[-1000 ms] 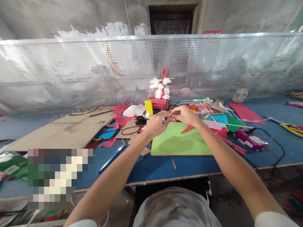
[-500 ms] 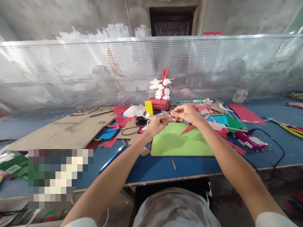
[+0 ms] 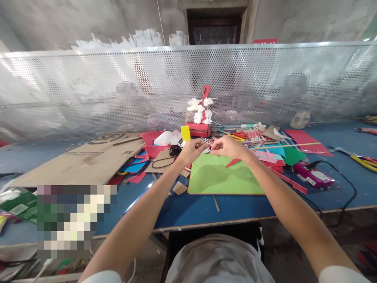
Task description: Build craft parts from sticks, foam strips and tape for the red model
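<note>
Both my hands meet above the far edge of a green sheet (image 3: 226, 177) on the blue table (image 3: 206, 212). My left hand (image 3: 191, 150) and my right hand (image 3: 226, 147) each pinch a small thin piece (image 3: 206, 141) held between them, with fingers closed; what it is I cannot make out. A red paper scrap (image 3: 233, 162) lies on the green sheet just under my right hand. Behind the hands stands a red craft model with white paper flowers (image 3: 202, 114).
A large cardboard sheet (image 3: 82, 161) lies at the left. Coloured paper scraps, sticks and a black cord (image 3: 173, 151) crowd the middle. A purple glue gun (image 3: 313, 175) with a black cable sits at the right. A perforated metal screen (image 3: 265, 78) closes the table's back.
My hands drew apart half a second ago and have come back together, slightly nearer the red model. The long thin stick at the right has shifted up and away.
</note>
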The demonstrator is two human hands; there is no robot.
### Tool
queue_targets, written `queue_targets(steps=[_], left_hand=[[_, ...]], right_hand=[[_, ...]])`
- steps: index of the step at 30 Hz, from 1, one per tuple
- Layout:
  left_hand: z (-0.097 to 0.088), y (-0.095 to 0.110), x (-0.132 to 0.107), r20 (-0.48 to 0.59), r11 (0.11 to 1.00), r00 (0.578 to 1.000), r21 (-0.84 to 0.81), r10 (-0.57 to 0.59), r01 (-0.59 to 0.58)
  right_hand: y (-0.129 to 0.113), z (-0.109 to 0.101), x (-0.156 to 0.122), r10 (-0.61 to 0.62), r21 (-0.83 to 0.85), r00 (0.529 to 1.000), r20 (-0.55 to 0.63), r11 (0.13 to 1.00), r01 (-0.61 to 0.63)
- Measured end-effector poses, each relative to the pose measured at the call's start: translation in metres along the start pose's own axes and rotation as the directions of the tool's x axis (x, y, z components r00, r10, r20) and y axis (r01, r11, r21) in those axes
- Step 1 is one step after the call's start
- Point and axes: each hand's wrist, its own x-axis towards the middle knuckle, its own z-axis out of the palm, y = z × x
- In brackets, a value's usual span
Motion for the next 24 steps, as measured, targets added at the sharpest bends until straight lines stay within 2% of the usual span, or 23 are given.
queue_targets(steps=[5, 8, 10, 13, 17, 24], left_hand=[[0.009, 0.012, -0.007, 0.02, 0.943, 0.99, 0.302, 0.138, -0.138], [0.014, 0.013, -0.01, 0.082, 0.904, 0.973, 0.358, 0.218, -0.233], [0.015, 0.012, -0.011, 0.104, 0.902, 0.969, 0.353, 0.226, -0.248], [0.013, 0.009, -0.01, 0.109, 0.93, 0.979, 0.309, 0.174, -0.2], [0.009, 0.001, -0.007, 0.105, 0.972, 0.988, 0.195, 0.114, -0.133], [0.001, -0.011, -0.003, 0.105, 0.999, 0.995, 0.05, -0.006, 0.0]], right_hand=[[0.009, 0.007, 0.005, 0.025, -0.128, 0.994, -0.11, 0.991, -0.04], [0.01, 0.004, 0.005, 0.001, -0.069, 0.987, -0.162, 0.998, -0.013], [0.011, 0.0, 0.004, -0.001, -0.004, 0.981, -0.193, 1.0, 0.0], [0.012, -0.005, 0.003, 0.001, 0.088, 0.981, -0.193, 0.996, 0.016], [0.012, -0.007, 0.002, 0.001, 0.18, 0.991, -0.134, 0.983, 0.024], [0.002, -0.008, -0.002, -0.025, 0.129, 0.999, -0.025, 0.991, 0.028]])
